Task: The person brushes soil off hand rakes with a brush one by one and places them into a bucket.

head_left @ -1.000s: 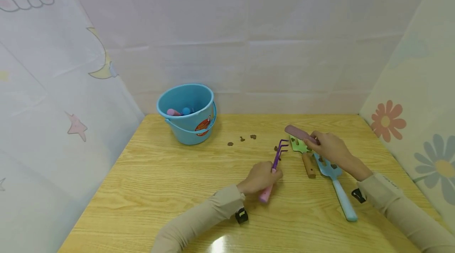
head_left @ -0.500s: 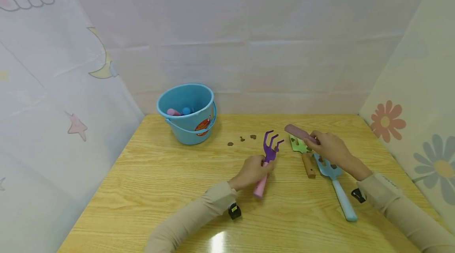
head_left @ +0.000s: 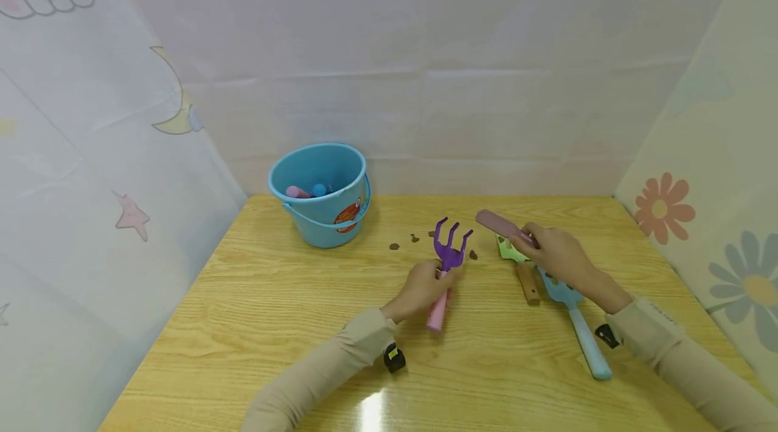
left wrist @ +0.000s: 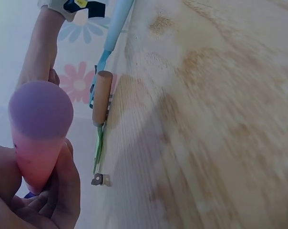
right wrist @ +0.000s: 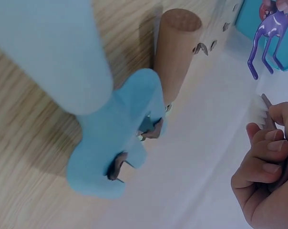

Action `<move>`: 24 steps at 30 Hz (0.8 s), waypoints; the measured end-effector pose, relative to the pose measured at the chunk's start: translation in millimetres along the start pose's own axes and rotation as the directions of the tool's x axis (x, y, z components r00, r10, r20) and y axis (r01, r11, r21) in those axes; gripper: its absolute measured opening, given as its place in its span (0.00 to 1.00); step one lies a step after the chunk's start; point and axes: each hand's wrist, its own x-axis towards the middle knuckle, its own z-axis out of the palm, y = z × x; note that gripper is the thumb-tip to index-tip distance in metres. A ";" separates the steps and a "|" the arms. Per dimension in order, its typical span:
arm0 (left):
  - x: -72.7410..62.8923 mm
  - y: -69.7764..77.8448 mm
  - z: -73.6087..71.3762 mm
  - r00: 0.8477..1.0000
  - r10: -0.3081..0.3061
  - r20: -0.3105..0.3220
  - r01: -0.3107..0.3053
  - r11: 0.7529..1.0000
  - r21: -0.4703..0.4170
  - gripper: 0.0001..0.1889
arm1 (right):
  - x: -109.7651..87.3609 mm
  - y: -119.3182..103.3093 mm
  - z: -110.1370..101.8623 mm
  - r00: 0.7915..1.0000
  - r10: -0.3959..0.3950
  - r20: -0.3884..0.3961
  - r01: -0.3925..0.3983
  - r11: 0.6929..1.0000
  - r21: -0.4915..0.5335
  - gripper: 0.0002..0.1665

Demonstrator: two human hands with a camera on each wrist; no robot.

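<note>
Rake [head_left: 448,256] moved left; right wrist view alone shows brush bristles [right wrist: 260,113].

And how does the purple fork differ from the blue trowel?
The purple fork has a pink handle, the blue trowel a pale blue one. The fork has three slim prongs, the blue trowel a broad, notched head. The left hand holds the fork; the blue trowel lies on the table. Both have straight handles.

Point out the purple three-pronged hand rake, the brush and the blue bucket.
Three-pronged hand rake [head_left: 449,256]: head view, on the purple base of its prongs.
Brush [head_left: 502,225]: head view, on its back.
Blue bucket [head_left: 317,210]: head view, on its front outer wall.
</note>
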 end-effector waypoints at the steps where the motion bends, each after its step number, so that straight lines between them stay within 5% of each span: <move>1: -0.1 -0.3 -0.6 1.000 -0.005 0.001 0.005 1.000 -0.017 0.17 | 0.0 -1.5 0.4 1.000 0.000 -0.002 0.000 1.000 0.000 0.20; 7: 1.1 -2.4 -3.5 1.000 -0.015 -0.010 0.014 0.997 -0.077 0.15 | 1.4 -14.2 3.1 0.998 -0.063 -0.004 0.063 0.998 -0.014 0.17; 24: -0.8 0.6 -10.1 0.998 0.037 -0.056 -0.035 0.999 0.031 0.16 | 5.6 -41.3 12.6 0.988 -0.155 0.022 0.156 0.987 -0.045 0.13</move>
